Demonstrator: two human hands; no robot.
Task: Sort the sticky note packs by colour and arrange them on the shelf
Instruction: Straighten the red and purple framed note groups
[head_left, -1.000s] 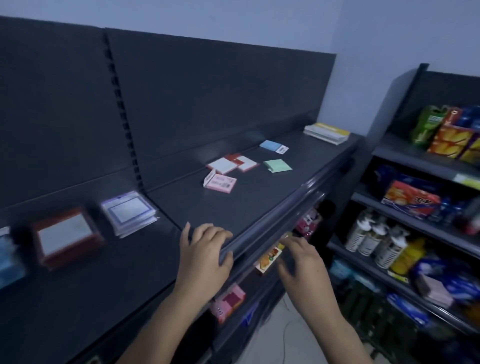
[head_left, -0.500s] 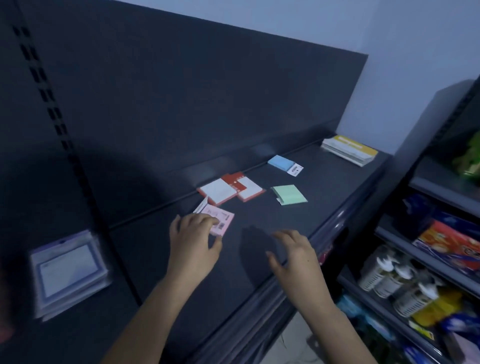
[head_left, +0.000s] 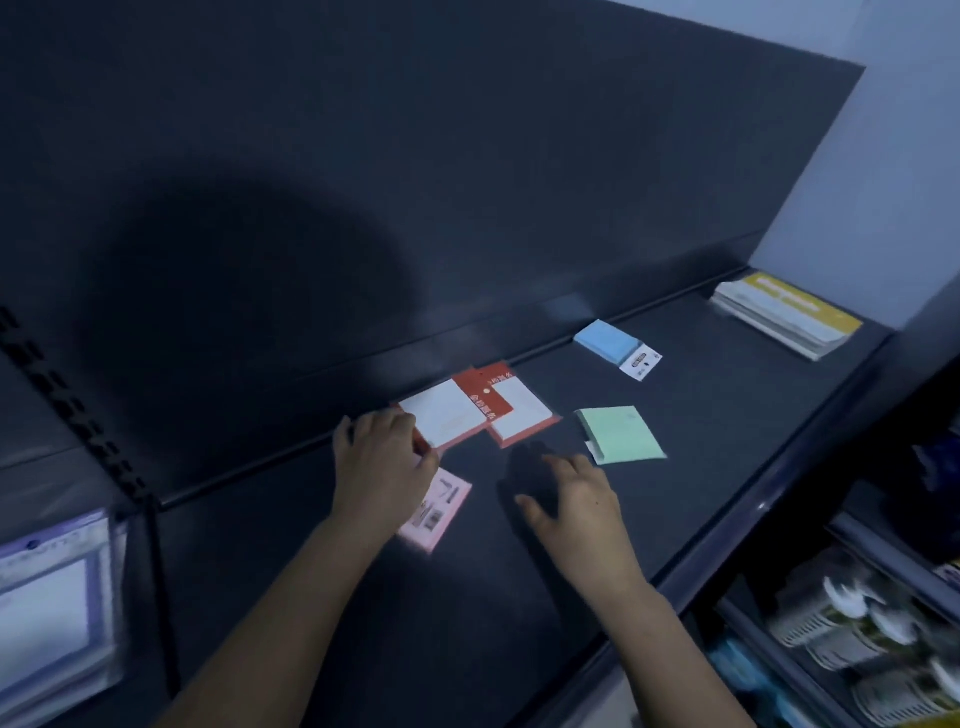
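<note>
Several sticky note packs lie flat on the dark shelf. Two red-backed packs with white pads overlap near the back: one on the left, one on the right. A blue pack lies behind them, a green pack to their right, and a pink pack in front. My left hand is palm down over the pink pack's left part, its bent fingertips on the near corner of the left red pack. My right hand hovers with fingers spread, just left of the green pack.
A stack of yellow-topped packs sits at the shelf's far right end. Purple-framed packs lie on the neighbouring shelf section at the left. Lower shelves at the right hold white bottles and other goods.
The view has moved closer to the shelf. My left hand has slid forward from the pink pack to the left red pack's corner. My right hand has moved up toward the green pack.
</note>
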